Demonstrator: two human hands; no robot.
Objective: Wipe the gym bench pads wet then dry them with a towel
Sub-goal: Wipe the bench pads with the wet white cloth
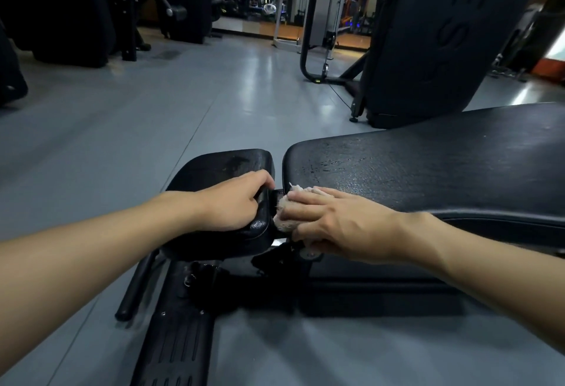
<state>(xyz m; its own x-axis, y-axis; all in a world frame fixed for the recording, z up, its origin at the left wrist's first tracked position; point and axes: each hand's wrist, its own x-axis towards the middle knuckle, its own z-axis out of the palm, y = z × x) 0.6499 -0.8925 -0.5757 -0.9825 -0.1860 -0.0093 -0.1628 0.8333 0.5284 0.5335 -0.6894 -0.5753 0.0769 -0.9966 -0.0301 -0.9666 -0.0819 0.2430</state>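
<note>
Grey gym floor (153, 116) surrounds a low black bench whose two pads sit end to end with a narrow gap between them. A pale cloth (282, 220) is bunched at that gap, against the near corner of the long pad (428, 165). The right hand (333, 220) covers it, fingers bent over the top of the wad and thumb tucked below, so the cloth is held and pressed to the pad's end. The left hand (235, 205) lies on the smaller seat pad (220, 165), its fingers curled over the pad's right edge and gripping it, just beside the cloth. The long pad's surface near the gap shows shiny streaks and speckles; the seat pad has a dull smudge on top. Beneath the pads runs the bench frame (174, 339), a dark ribbed base lying on the floor. Behind the long pad stands a tall black machine (428, 34) with raised letters on its shroud, and further back a cable station (318, 28) before a mirror (260, 3).
</note>
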